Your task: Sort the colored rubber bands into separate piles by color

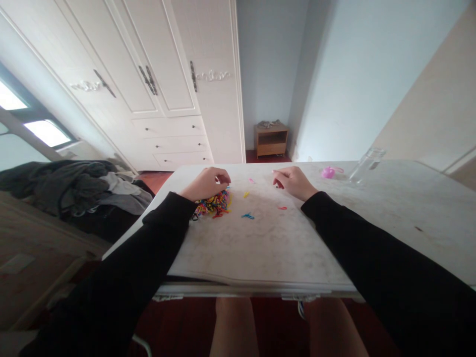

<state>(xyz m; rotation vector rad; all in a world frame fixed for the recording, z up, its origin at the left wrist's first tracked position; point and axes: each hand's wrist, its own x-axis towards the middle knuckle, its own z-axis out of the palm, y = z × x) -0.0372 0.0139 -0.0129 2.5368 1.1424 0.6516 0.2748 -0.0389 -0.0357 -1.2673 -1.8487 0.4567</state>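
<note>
Multicoloured small loops lie in a tangled heap (214, 205) on the white table (256, 253), partly hidden by the curled left hand (208, 182); whether it grips any, I cannot tell. Right of the heap lie a blue loop (248, 216) and a yellow loop (246, 195); farther right, the right hand (292, 181), loosely curled, its hold unclear; farthest right, a see-through glass bottle (362, 170).

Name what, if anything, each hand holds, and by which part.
Cannot tell: left hand curls at the colorful pile, right hand over the table; any held piece is indistinct.
</note>
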